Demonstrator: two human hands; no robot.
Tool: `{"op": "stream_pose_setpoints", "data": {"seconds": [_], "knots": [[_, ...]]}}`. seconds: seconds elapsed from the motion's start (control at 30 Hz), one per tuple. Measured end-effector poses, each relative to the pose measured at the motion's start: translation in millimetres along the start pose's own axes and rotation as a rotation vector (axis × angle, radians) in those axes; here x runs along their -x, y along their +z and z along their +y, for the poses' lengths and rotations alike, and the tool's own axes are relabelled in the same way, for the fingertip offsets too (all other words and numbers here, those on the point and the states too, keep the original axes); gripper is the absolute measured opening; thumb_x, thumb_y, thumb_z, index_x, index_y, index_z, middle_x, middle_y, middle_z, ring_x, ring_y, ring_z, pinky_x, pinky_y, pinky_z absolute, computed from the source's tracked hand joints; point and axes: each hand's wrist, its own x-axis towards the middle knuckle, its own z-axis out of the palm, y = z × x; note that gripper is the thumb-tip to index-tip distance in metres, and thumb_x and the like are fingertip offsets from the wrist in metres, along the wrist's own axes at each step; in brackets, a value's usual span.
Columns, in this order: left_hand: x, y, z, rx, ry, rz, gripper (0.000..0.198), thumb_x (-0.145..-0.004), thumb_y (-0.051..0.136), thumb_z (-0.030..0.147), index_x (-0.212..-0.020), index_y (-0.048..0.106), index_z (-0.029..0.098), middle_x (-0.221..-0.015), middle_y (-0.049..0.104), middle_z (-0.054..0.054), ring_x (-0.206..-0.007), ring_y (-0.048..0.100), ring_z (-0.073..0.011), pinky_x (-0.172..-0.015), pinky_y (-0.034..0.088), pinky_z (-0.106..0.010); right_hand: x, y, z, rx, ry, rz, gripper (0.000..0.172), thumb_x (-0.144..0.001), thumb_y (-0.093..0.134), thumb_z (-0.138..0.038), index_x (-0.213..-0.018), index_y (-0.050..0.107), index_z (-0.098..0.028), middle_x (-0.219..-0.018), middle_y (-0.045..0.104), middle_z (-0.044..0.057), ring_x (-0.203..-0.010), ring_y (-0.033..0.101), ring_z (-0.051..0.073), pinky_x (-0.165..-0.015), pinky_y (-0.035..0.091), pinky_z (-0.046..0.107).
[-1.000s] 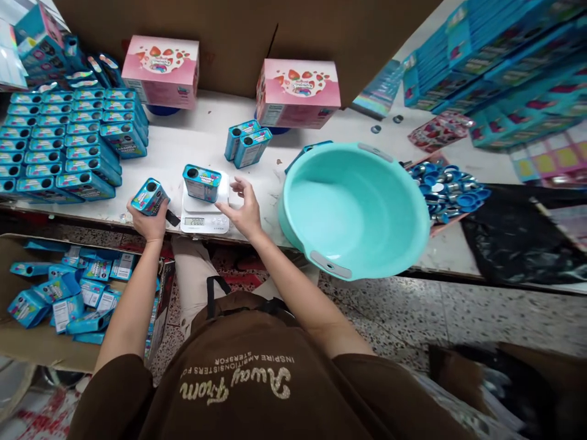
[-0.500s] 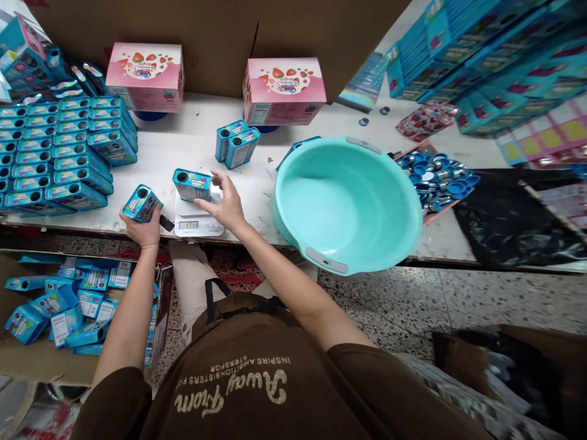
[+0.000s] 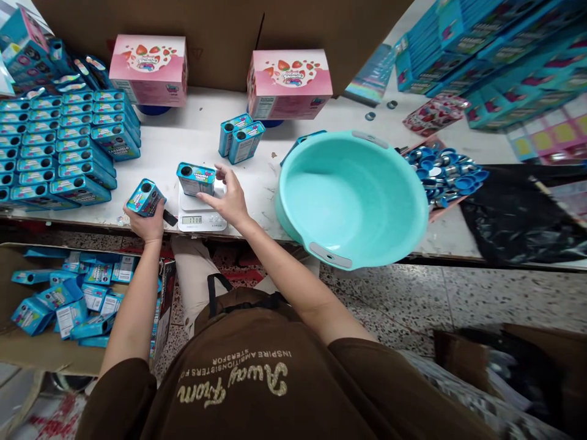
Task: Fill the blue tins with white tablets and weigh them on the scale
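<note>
A blue box (image 3: 196, 177) with a round hole in its top stands on the white scale (image 3: 202, 221), whose display is lit. My right hand (image 3: 233, 197) is beside this box, thumb and fingers apart at its right end; whether they touch it is hard to tell. Left of the scale, my left hand (image 3: 147, 226) grips a second blue box (image 3: 143, 197), tilted, with its holed top showing. A small black object (image 3: 170, 218) lies between that hand and the scale. Behind the scale stand two more blue boxes (image 3: 246, 142) side by side.
Rows of blue boxes (image 3: 82, 160) fill the table's left. A turquoise tub (image 3: 351, 198) sits right of centre, beside a tray of blue caps (image 3: 444, 174). Two pink boxes (image 3: 291, 82) stand at the back. A carton (image 3: 50, 360) of blue boxes is below left.
The whole view has shifted slightly, so things appear a little further right and higher. Both hands keep nearly the same places relative to the boxes and the scale.
</note>
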Motion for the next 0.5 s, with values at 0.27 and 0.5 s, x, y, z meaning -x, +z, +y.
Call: {"op": "stream_pose_setpoints", "data": {"seconds": [0.27,0.5], "knots": [[1,0.9,3,0.032,-0.034,0.016,0.086,-0.065,0.078,0.054,-0.132,0.041,0.015,-0.125,0.063,-0.023,-0.123,0.059,-0.0383,-0.103,0.044,-0.049,-11,13,2,-0.03,0.03,-0.013,0.069,-0.073,0.076,-0.053,-0.13,0.049,-0.024,-0.126,0.063,0.01,-0.116,0.059,0.027,-0.105,0.047,0.046],[-6,-3.1,7,0.014,-0.082,0.046,0.094,-0.057,0.081,0.058,-0.131,0.044,0.013,-0.116,0.068,-0.024,-0.117,0.063,-0.0415,-0.102,0.046,-0.054,-10,1,-48,-0.04,0.072,-0.012,0.04,-0.079,0.072,-0.048,-0.106,0.06,-0.022,-0.1,0.071,0.004,-0.097,0.067,0.024,-0.09,0.055,0.038]]}}
